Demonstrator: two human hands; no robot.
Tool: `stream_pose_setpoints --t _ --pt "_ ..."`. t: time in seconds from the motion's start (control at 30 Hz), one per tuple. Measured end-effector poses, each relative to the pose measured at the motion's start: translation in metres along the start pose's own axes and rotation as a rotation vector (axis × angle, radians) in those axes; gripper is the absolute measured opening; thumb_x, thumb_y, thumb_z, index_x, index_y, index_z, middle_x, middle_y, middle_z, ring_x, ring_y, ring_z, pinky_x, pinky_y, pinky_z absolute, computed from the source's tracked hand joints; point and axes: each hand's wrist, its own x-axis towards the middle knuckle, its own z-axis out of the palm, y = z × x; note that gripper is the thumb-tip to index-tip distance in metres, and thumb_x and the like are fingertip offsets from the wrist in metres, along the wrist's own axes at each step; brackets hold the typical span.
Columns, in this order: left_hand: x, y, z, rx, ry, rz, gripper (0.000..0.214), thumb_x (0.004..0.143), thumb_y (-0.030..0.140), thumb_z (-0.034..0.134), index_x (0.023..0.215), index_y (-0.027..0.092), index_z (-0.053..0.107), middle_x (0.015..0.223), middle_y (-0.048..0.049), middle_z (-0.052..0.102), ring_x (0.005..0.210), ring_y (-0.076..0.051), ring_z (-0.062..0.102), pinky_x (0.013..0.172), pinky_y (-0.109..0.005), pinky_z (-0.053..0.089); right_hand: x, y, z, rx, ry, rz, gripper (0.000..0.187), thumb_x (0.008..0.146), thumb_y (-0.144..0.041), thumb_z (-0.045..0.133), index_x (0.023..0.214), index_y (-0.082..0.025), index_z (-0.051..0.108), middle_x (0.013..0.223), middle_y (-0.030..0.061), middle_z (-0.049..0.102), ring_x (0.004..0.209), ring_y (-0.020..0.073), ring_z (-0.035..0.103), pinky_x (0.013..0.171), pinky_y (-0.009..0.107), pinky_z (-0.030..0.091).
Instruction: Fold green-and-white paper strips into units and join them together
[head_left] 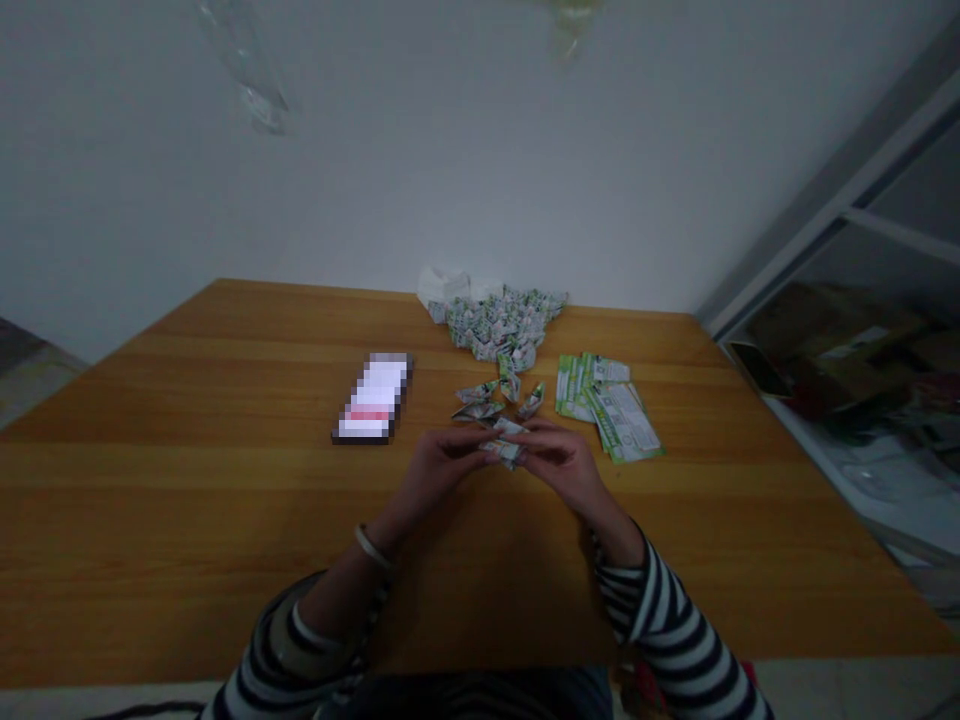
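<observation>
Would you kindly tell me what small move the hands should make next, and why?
Probably press the fold flat: the left hand and right hand pinch a small folded paper between them, and similar folded pieces lie just beyond it.

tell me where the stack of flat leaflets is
In the head view the leaflets lie on the table, right of centre, beside the loose folded pieces and just beyond the right hand holding a folded paper.
</observation>
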Motion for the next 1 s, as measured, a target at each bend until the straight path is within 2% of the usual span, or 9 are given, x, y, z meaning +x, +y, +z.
stream_pose_setpoints --t 0.17,0.33,0.5,0.7,0.87,1.0 --pt "0.000 -0.003 0.001 0.001 -0.022 -0.018 0.027 0.071 0.020 0.075 0.098 0.021 0.075 0.096 -0.0058 0.076 0.089 -0.024 0.072 0.084 -0.038 0.057 0.002 -0.003 -0.004 -0.086 -0.017 -0.021 0.015 0.081 -0.031 0.069 0.091 -0.024 0.077 0.089 0.0053 0.070 0.081 0.0172 0.066 0.070 0.027 0.053" --pt "-0.001 -0.008 0.004 0.051 0.037 0.038 0.031 0.070 0.025 0.077 0.100 0.019 0.075 0.099 -0.0076 0.076 0.089 -0.024 0.072 0.084 -0.037 0.057 0.000 -0.004 0.002 -0.182 0.124 -0.069 0.011 0.079 -0.026 0.071 0.086 -0.026 0.078 0.083 0.0045 0.076 0.077 0.0193 0.070 0.071 0.030 0.055" --pt "-0.002 -0.008 0.006 0.126 0.120 0.056 0.030 0.074 0.027 0.073 0.103 0.018 0.074 0.098 -0.0083 0.076 0.084 -0.023 0.073 0.077 -0.034 0.059 -0.003 0.002 0.013 -0.153 0.233 -0.026 0.012 0.079 -0.023 0.069 0.086 -0.027 0.078 0.082 0.0025 0.078 0.074 0.0200 0.072 0.071 0.032 0.058" --pt "-0.001 -0.006 0.005 0.022 0.169 0.020 0.019 0.071 0.023 0.075 0.089 0.018 0.077 0.093 -0.0071 0.077 0.086 -0.024 0.073 0.082 -0.036 0.058 -0.003 0.004 0.015 -0.109 0.302 0.048 0.019 0.079 -0.026 0.068 0.095 -0.026 0.077 0.090 0.0031 0.077 0.077 0.0201 0.073 0.072 0.033 0.060" --pt "-0.001 -0.003 0.003 0.009 0.158 0.036 0.015 0.068 0.019 0.076 0.084 0.021 0.078 0.086 -0.0045 0.078 0.080 -0.021 0.072 0.076 -0.033 0.058 -0.003 0.002 0.009 -0.118 0.371 0.024 0.004 0.073 -0.026 0.075 0.076 -0.024 0.077 0.075 0.0026 0.076 0.067 0.0192 0.071 0.066 0.031 0.059" --pt "-0.001 0.000 0.004 -0.044 0.178 0.025 0.011 0.065 0.018 0.078 0.075 0.022 0.078 0.080 -0.0031 0.078 0.075 -0.020 0.072 0.073 -0.030 0.058 -0.004 0.000 0.010 -0.102 0.371 0.001 0.003 0.074 -0.024 0.074 0.073 -0.022 0.076 0.069 0.0023 0.075 0.061 0.0171 0.069 0.058 0.028 0.056"
